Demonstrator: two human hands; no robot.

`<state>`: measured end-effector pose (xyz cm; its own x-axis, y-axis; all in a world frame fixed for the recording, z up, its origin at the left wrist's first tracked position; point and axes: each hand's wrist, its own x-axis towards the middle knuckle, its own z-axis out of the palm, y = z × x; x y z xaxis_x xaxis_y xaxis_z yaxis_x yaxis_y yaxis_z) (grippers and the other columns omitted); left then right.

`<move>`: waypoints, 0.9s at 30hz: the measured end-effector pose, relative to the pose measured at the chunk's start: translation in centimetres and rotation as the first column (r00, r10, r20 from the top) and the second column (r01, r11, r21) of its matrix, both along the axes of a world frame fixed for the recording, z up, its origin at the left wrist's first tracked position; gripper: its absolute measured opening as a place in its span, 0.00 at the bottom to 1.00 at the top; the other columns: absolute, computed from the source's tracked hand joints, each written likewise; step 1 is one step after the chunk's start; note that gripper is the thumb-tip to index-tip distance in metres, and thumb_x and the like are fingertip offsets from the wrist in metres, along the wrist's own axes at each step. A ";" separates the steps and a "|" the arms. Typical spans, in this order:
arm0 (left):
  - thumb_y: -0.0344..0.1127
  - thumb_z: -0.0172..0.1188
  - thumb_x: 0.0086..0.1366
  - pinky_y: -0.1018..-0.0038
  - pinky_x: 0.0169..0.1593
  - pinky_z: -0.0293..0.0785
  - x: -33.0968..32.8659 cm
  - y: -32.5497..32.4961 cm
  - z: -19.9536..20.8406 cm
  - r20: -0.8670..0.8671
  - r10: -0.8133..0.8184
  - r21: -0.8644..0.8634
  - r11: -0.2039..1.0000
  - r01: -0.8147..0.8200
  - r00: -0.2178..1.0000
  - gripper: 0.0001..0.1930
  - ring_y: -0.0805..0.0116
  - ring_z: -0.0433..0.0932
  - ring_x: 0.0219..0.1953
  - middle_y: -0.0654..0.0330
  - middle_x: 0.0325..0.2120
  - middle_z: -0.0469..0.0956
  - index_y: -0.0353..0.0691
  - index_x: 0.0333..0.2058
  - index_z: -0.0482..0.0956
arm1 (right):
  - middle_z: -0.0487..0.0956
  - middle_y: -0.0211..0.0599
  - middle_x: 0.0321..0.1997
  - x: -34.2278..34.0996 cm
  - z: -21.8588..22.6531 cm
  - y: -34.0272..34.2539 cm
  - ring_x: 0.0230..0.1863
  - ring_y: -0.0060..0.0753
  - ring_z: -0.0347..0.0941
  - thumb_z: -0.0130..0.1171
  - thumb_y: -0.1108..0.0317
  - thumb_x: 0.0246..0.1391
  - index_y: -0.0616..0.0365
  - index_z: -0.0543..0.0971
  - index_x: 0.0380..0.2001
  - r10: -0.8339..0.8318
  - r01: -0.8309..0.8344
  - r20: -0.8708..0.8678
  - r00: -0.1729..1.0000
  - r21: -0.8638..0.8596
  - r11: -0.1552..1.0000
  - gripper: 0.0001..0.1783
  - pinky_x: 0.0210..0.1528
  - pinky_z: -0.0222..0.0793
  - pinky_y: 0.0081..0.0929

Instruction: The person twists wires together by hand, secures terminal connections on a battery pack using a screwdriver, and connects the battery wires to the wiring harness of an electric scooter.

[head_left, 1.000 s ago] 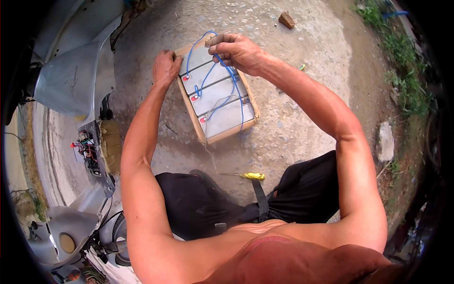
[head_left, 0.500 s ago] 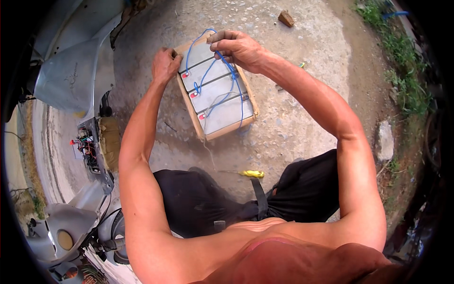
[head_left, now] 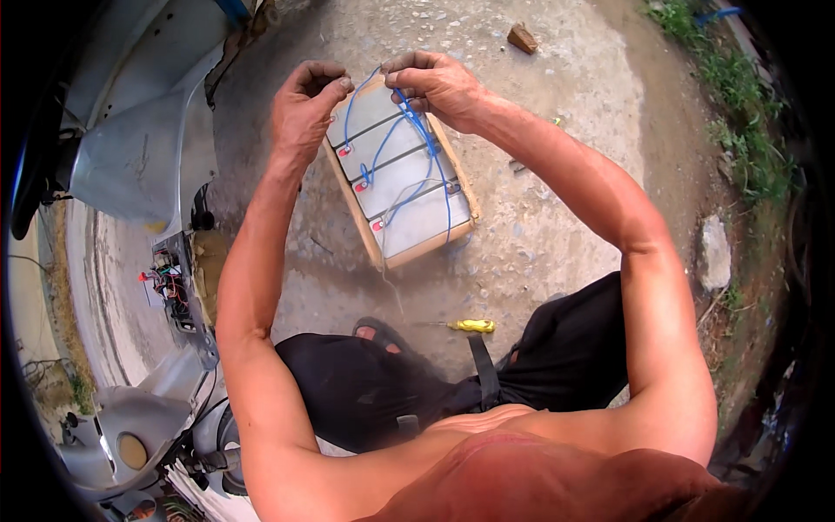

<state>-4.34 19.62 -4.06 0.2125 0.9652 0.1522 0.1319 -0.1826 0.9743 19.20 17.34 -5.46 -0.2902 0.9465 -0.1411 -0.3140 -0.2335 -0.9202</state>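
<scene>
Several grey batteries (head_left: 417, 224) with red terminal caps sit in a row in a shallow tan box (head_left: 428, 250) on the ground. A blue wire (head_left: 421, 129) runs in loops over them, and a thinner pale wire crosses the near ones. My right hand (head_left: 439, 90) is closed at the box's far right corner, pinching the blue wire. By the far left corner my left hand (head_left: 304, 111) is raised, thumb and fingertips pressed together. Whatever sits in that pinch is too small to make out.
A yellow-handled screwdriver (head_left: 474, 325) lies between my knees and the box. Grey motorbike panels (head_left: 130, 165) and a bundle of wiring (head_left: 170, 283) stand on the left. A brown brick piece (head_left: 523, 37) rests beyond the box; weeds (head_left: 752, 122) line the right side.
My left hand has lifted from the box's left edge and moved farther away, its fingers now in a pinch. The right hand keeps hold of the blue wire.
</scene>
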 end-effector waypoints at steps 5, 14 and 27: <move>0.28 0.68 0.65 0.78 0.45 0.79 2.2 -2.3 2.9 0.050 -0.050 0.083 0.995 0.046 0.997 0.08 0.76 0.82 0.38 0.62 0.36 0.84 0.34 0.41 0.83 | 0.82 0.31 0.42 -0.8 1.5 -0.2 0.40 0.19 0.80 0.64 0.69 0.64 0.61 0.79 0.49 0.025 -0.023 -0.051 0.998 0.031 0.999 0.13 0.40 0.79 0.15; 0.30 0.71 0.66 0.79 0.44 0.78 2.4 -3.4 3.5 -0.098 -0.024 0.167 0.985 0.040 0.995 0.09 0.78 0.80 0.39 0.63 0.37 0.84 0.34 0.43 0.84 | 0.82 0.31 0.41 -0.7 2.6 -1.0 0.40 0.19 0.78 0.66 0.64 0.61 0.60 0.81 0.48 -0.013 -0.007 0.132 0.991 0.154 0.988 0.15 0.38 0.73 0.17; 0.33 0.72 0.65 0.79 0.38 0.77 2.3 -3.4 4.1 -0.053 -0.050 0.118 0.991 0.057 0.997 0.09 0.78 0.80 0.34 0.63 0.31 0.84 0.34 0.37 0.85 | 0.85 0.38 0.37 -0.7 3.0 -1.9 0.39 0.24 0.82 0.66 0.65 0.58 0.65 0.84 0.45 -0.102 -0.011 0.271 0.957 0.384 0.923 0.16 0.43 0.79 0.24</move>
